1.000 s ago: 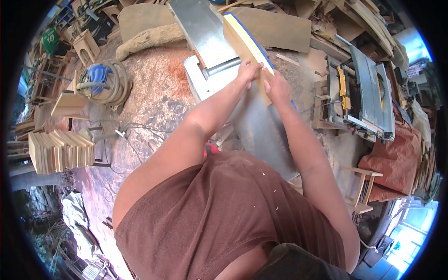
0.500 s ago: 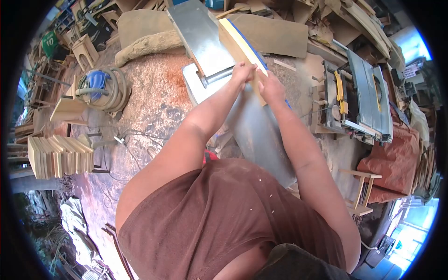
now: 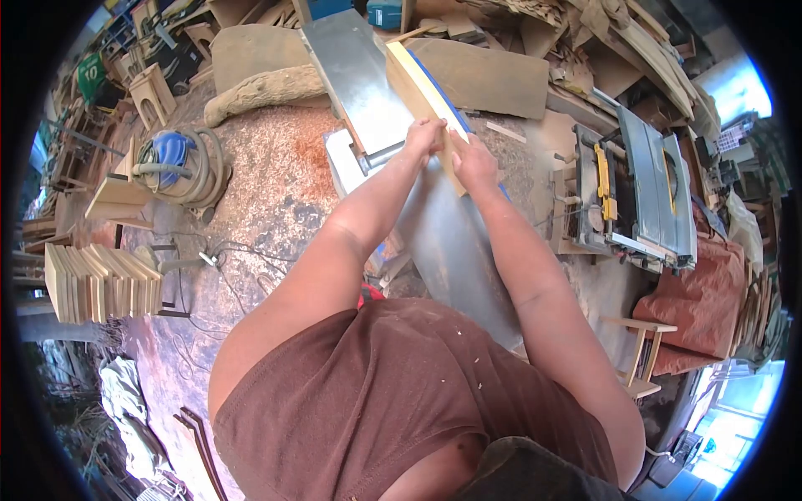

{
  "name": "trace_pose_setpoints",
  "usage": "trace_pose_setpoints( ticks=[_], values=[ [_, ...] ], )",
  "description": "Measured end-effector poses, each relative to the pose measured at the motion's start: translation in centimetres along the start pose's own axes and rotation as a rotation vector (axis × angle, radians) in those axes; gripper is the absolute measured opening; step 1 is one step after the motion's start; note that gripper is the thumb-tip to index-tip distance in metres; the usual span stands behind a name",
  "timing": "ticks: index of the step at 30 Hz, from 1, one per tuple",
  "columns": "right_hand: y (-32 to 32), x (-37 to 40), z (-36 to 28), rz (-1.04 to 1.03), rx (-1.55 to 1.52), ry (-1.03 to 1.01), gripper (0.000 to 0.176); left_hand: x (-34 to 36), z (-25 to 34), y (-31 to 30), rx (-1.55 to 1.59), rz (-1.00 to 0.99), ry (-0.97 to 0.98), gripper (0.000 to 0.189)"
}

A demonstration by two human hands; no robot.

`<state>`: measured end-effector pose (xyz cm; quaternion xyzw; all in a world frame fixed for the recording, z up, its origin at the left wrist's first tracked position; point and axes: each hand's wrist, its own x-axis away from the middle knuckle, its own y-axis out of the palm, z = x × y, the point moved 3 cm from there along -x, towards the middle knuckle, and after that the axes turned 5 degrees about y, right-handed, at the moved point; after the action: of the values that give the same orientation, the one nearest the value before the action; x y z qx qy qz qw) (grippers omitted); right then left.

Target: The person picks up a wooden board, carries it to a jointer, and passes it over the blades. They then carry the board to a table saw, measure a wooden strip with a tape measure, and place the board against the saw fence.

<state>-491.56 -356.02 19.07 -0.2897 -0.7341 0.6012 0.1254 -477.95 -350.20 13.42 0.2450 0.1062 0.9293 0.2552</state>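
A long wooden board [image 3: 403, 77] stands on edge along the blue-edged fence [image 3: 458, 110] of a jointer with a shiny metal table [image 3: 355, 63]. My left hand [image 3: 428, 136] grips the board from the left, near the middle of the machine. Just right of it, my right hand [image 3: 474, 163] is closed over the board's nearer part, its thumb on the side facing me. The nearer metal table [image 3: 455, 250] slopes toward my body. Whatever lies under the board between my hands is hidden.
A blue-topped shop vacuum [image 3: 171, 159] with a coiled hose stands left, behind stacked wooden pieces [image 3: 100, 284]. Cables [image 3: 238, 250] and shavings cover the floor. At right is a table saw [image 3: 643, 179]. A log [image 3: 267, 90] lies beyond the jointer.
The camera view has shifted slightly, so the machine appears lower. Both hands stay on the board, with little visible movement along the fence.
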Motion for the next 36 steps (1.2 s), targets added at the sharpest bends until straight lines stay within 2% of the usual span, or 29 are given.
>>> trace_pose_setpoints(
  ticks=[2,6,12,23,26,32,34,36],
  values=[
    [0.0,-0.3,-0.2,0.0,-0.001,0.002,0.055,-1.9,-0.6,-0.4,0.03,-0.073,0.014,0.05],
    [0.2,-0.9,-0.6,-0.032,-0.008,0.022,0.054,-1.8,0.5,-0.2,0.012,-0.021,0.009,0.045],
    [0.9,-2.3,-1.0,-0.061,0.045,0.038,0.052,-2.2,2.2,-0.2,-0.049,-0.088,0.007,0.04],
    [1.1,-5.0,-2.8,-0.02,-0.045,0.013,0.052,-3.3,4.6,-0.6,-0.057,-0.057,0.057,0.053],
    [1.9,-5.9,-2.8,0.024,-0.039,-0.017,0.053,-1.8,6.0,-0.6,-0.034,-0.066,0.008,0.053],
    [2.8,-7.3,-3.1,0.086,-0.028,-0.069,0.052,-4.9,3.6,-1.5,0.002,-0.139,0.043,0.049],
    [3.1,-7.8,-3.2,0.076,-0.024,-0.078,0.051,-3.3,3.4,-1.3,-0.038,-0.122,0.023,0.044],
    [3.3,-8.6,-3.5,0.078,-0.001,-0.052,0.048,-2.3,2.9,-1.0,0.006,-0.228,-0.008,0.043]
  ],
)
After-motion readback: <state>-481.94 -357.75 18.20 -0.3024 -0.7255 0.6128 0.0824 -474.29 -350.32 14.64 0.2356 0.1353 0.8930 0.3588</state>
